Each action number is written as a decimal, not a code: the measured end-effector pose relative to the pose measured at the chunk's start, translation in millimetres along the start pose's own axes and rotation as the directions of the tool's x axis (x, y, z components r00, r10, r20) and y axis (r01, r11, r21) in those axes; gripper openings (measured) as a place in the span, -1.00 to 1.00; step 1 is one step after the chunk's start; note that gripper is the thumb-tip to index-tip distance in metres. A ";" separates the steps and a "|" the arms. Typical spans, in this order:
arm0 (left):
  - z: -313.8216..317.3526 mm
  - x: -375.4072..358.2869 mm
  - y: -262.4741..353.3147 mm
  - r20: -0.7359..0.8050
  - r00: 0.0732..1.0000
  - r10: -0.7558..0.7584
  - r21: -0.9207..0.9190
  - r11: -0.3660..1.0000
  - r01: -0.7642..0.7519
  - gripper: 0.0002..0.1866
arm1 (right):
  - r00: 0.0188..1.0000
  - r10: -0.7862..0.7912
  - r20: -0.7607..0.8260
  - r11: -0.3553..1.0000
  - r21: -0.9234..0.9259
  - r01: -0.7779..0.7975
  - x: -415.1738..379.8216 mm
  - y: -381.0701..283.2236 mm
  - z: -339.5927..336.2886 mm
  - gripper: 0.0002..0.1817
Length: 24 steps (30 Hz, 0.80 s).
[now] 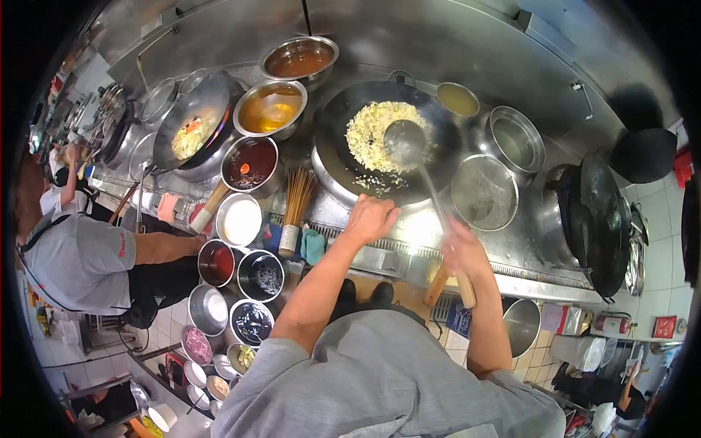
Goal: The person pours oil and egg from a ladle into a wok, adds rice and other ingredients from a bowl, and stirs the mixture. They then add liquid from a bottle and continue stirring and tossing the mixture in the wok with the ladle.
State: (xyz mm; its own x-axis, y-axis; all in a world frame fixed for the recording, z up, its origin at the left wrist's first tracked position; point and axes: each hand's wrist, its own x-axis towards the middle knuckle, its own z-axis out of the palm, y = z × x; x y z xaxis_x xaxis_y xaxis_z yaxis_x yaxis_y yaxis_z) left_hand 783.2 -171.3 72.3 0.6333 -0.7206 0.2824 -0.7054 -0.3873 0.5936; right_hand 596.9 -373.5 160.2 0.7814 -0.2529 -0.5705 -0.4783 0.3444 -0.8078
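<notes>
A large dark wok [332, 150] sits on the range in front of me, holding a pale yellow mix that looks like fried rice with egg [369, 139]. My left hand [374, 219] is closed at the wok's near rim; its fingertips are partly hidden. In my right hand [466, 252] is the long handle of a ladle [404, 142], the hand slightly blurred. The ladle's round bowl rests over the right part of the food, and its wooden grip end sticks out below my fist. Some loose grains [381, 180] lie on the wok's near slope.
Left of the wok stand steel bowls of orange liquid [272, 109] and dark red sauce [250, 164], plus a bamboo brush [296, 201]. To the right are a strainer [485, 193] and a steel pot [517, 139]. A co-worker [87, 263] stands left near another wok [193, 120].
</notes>
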 end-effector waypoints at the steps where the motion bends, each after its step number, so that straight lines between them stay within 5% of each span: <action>1: 0.1 -0.2 0.0 -0.002 1.000 0.000 0.004 1.000 0.000 -0.64 | 0.995 0.096 -0.016 0.990 0.104 -0.093 5.5 -2.0 8.8 -0.30; 4: 0.0 3.5 0.2 0.006 1.000 0.024 -0.004 1.000 -0.024 -0.65 | 0.997 0.058 -0.044 0.987 0.150 -0.051 67.4 5.8 26.3 -0.31; 8: 2.7 1.1 -3.2 -0.011 0.999 0.046 0.001 0.999 -0.046 -0.66 | 0.993 -0.019 -0.113 0.988 -0.155 0.001 12.4 -26.8 28.3 -0.33; 13: 8.0 -1.1 -0.8 -0.110 0.994 0.028 -0.027 0.999 -0.031 -0.65 | 0.995 0.066 -0.073 0.988 0.145 -0.055 23.9 14.9 3.1 -0.33; 16: 5.3 0.1 -1.2 -0.032 0.999 0.024 -0.006 1.000 -0.024 -0.64 | 0.997 -0.009 -0.076 1.000 -0.020 0.007 70.4 -1.5 35.1 -0.34; 19: 4.9 -0.4 -3.4 -0.013 1.000 0.015 -0.002 1.000 -0.015 -0.66 | 0.986 -0.068 -0.155 0.967 -0.252 0.027 25.0 -16.9 67.8 -0.36; 22: 1.3 1.5 -1.1 0.015 0.999 -0.033 -0.010 0.999 0.033 -0.67 | 0.993 0.097 0.061 0.995 -0.006 -0.097 4.8 0.1 45.3 -0.34; 24: 2.6 -4.6 3.3 0.013 0.999 -0.034 -0.007 0.999 0.034 -0.66 | 0.994 0.111 0.009 0.994 0.024 -0.111 36.0 17.2 34.5 -0.33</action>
State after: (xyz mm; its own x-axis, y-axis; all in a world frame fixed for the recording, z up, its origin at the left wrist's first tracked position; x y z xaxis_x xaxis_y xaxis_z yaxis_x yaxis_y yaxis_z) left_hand 777.1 -170.8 71.0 0.6528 -0.7143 0.2522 -0.6812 -0.4080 0.6079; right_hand 630.7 -345.5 130.8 0.7271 -0.2053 -0.6551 -0.5522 0.3920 -0.7358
